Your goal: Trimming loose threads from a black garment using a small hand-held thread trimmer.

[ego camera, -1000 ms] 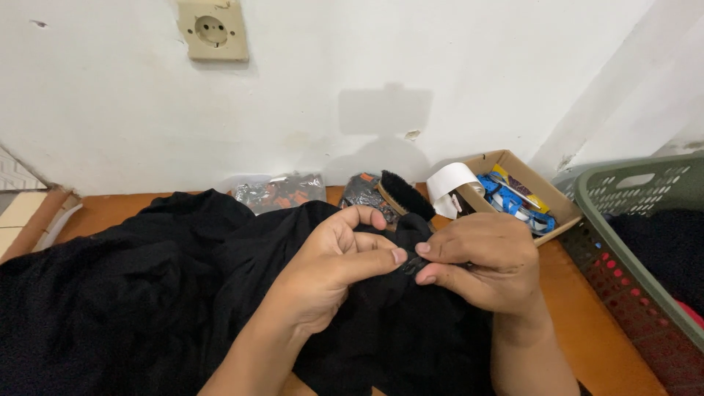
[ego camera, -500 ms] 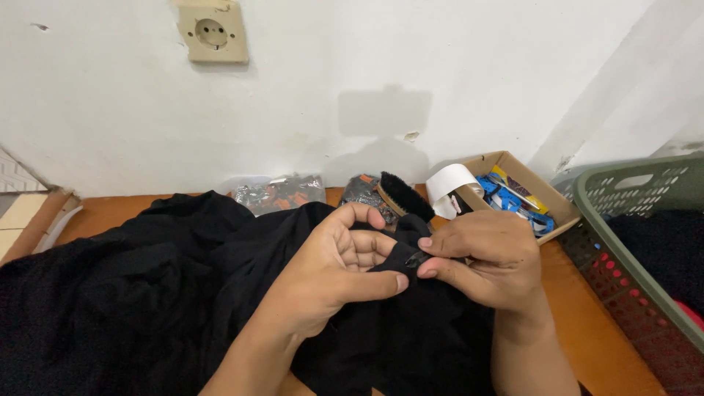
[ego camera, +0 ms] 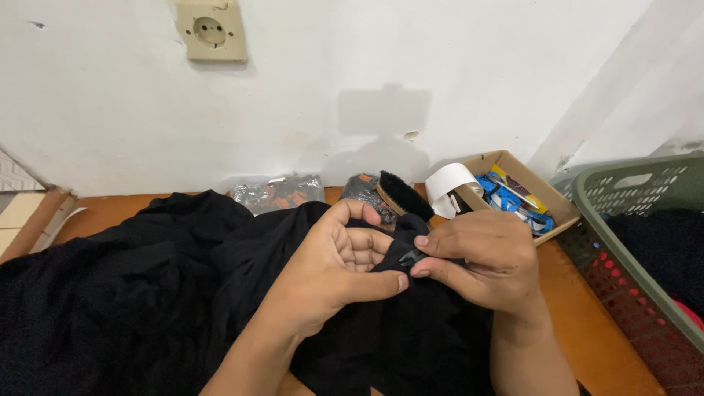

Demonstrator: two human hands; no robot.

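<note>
Spread over the wooden table (ego camera: 616, 345), a large cloth (ego camera: 132, 293), with 2 hands meeting on top of it: left hand (ego camera: 334, 271) beside right hand (ego camera: 484, 260), fingertips touching. Behind the hands, against the wall, a brush (ego camera: 405, 195); left of it, plastic packets (ego camera: 277, 192); right of it, a cardboard box (ego camera: 513, 192). At far right, a basket (ego camera: 623, 220). High on the wall, a socket (ego camera: 210, 31).

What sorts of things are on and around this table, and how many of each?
Black cloth, held by the left hand and right hand: 1
Cardboard box of small items: 1
Clear plastic bags: 2
Black brush: 1
White tape roll: 1
Green basket: 1
Wall socket: 1
Total: 8
</note>
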